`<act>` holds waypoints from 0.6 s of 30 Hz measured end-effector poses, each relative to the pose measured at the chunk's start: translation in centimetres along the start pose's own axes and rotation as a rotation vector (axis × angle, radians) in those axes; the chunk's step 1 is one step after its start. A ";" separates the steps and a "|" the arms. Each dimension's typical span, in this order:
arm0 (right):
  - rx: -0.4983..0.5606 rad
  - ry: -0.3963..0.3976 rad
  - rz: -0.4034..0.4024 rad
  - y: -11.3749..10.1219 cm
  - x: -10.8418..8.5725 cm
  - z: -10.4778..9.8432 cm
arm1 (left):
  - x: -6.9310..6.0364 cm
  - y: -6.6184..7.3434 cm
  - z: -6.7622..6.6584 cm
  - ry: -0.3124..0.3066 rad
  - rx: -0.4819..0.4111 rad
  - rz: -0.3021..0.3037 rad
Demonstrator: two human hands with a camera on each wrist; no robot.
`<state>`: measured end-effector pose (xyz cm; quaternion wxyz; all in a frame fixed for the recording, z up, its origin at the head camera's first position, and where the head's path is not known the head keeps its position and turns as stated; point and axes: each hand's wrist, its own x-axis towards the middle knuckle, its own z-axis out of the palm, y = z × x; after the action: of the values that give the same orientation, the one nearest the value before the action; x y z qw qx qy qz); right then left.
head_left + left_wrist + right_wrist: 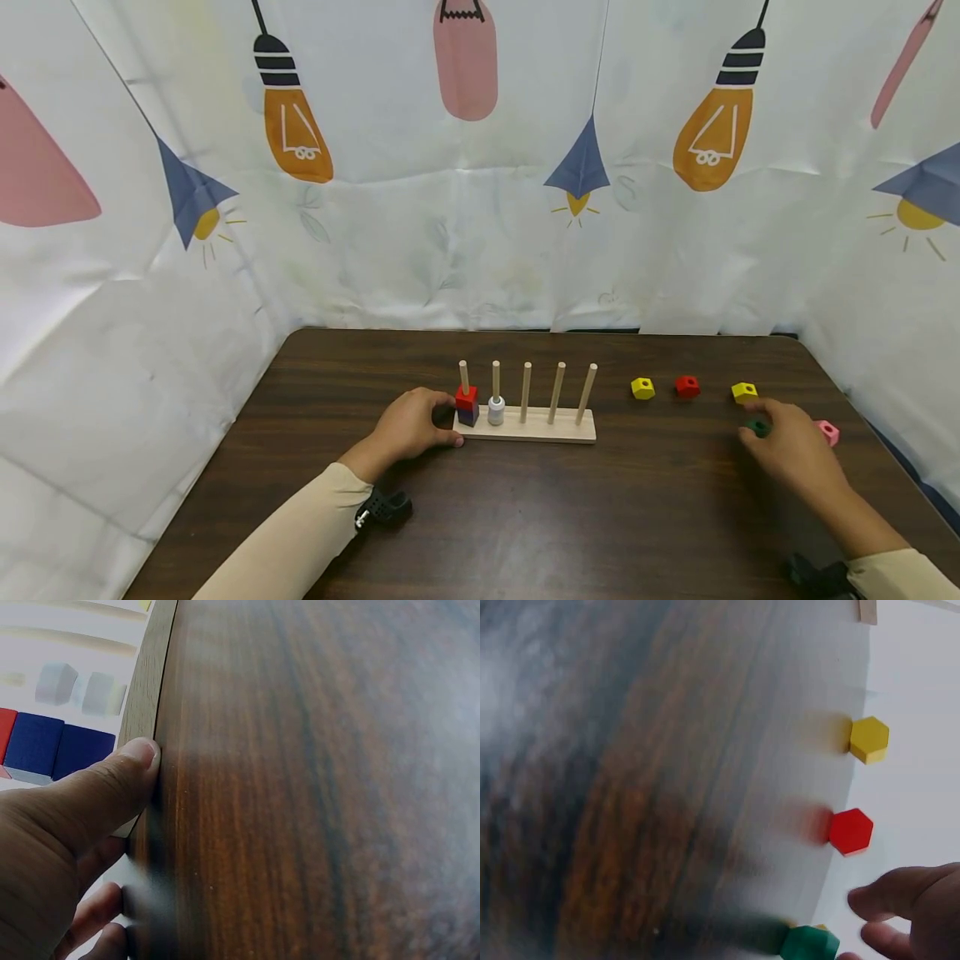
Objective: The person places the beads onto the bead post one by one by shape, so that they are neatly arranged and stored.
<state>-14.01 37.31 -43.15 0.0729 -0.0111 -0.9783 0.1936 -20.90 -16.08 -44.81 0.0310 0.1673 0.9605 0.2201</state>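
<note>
My left hand (408, 423) grips the left end of a wooden peg board (551, 432), its thumb (141, 754) against the front edge. On the leftmost peg, a red bead (466, 394) tops dark blue beads (35, 742). White beads (496, 410) sit on the second peg; the other three pegs are bare. Over at the right, my right hand (798, 446) hovers around a green bead (758, 428), thumb and fingers apart. In the right wrist view, the green bead (810, 943) lies close to the fingertips; whether they touch it I cannot tell.
A yellow bead (642, 388) and a red bead (687, 386) lie right of the board. Another yellow bead (745, 392) is just beyond my right hand, and a pink bead (828, 432) lies beside it. A printed white curtain (465, 250) hangs behind the dark wooden table (585, 525).
</note>
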 end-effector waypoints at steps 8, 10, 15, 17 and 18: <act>0.026 -0.075 0.009 0.2 0.2 0.0 | -0.1 0.0 -0.1 -0.008 -0.003 0.016; 0.025 -0.084 0.009 0.1 0.3 0.1 | -0.1 -0.1 -0.1 -0.006 -0.004 0.015; 0.034 -0.088 0.020 -0.8 0.4 0.5 | -0.1 0.0 -0.1 0.001 -0.014 0.012; 0.041 -0.085 0.018 -1.4 0.5 0.5 | -0.1 0.0 -0.1 0.004 -0.016 0.014; 0.044 -0.087 0.016 -1.8 0.6 0.5 | -0.1 0.0 -0.1 0.006 -0.015 0.015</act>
<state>-14.69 35.53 -42.86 0.0292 -0.0088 -0.9759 0.2161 -20.80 -16.13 -44.74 0.0280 0.1738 0.9576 0.2281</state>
